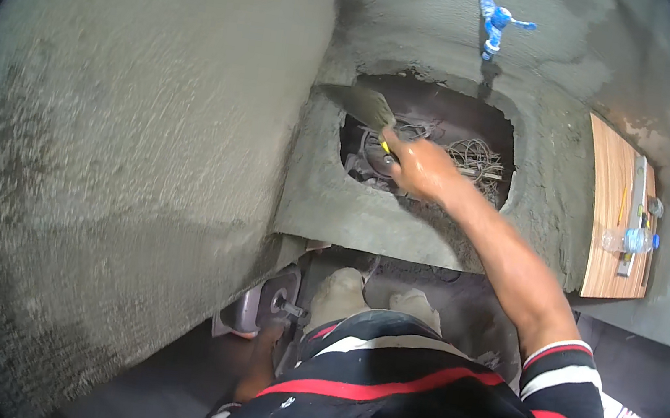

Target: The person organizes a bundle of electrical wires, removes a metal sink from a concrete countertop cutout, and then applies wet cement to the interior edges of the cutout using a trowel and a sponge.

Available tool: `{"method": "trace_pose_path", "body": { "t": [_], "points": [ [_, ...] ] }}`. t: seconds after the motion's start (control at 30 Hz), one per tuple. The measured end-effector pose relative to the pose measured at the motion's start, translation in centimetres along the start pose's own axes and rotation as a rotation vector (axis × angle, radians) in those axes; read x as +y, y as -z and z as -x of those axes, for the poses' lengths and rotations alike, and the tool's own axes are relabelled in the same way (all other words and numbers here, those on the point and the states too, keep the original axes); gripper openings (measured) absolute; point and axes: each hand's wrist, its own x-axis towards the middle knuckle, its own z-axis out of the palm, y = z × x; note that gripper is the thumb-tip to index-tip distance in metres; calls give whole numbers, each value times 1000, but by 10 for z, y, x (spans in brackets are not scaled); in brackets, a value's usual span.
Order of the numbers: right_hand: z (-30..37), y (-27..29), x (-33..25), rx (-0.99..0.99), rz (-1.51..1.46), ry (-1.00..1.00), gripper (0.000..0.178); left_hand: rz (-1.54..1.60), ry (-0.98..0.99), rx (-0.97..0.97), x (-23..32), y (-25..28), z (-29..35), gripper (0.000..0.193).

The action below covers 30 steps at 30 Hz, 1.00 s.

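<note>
My right hand (421,168) is wrapped round the handle of a pointed trowel (368,106). Its blade reaches across the upper left rim of a rounded opening in a grey cement counter (412,234), the tip close to the left wall. I cannot tell whether the blade touches the cement. My left hand (271,332) hangs low beside my body, next to a metal sink basin (247,312) with a drain pipe. The fingers of that hand are too small and dark to make out.
Through the opening, a tangle of wire or cord (477,157) shows below. A blue-and-white tap (500,18) sticks out of the far wall. At right, a wood-grain board (603,212) carries a plastic bottle (630,240) and a level (639,181). A rough plastered wall (142,133) rises at left.
</note>
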Motion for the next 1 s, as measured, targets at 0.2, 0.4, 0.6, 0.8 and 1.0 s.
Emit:
{"method": "trace_pose_path", "body": {
  "t": [0.2, 0.4, 0.6, 0.8, 1.0],
  "points": [
    [74, -27, -43, -91, 11, 194, 66, -458, -441, 176, -12, -9, -35, 24],
    [159, -55, -44, -64, 69, 254, 62, 102, 79, 95, 116, 8, 7, 34],
    [247, -52, -21, -12, -186, 280, 54, -225, -172, 146, 29, -78, 82, 44],
    [350, -75, 75, 277, -566, 1, 64, -239, -67, 46, -45, -165, 166, 39],
    [423, -84, 90, 195, -1097, -617, 72, -215, 21, -115, -56, -165, 177, 31]
  ]
}}
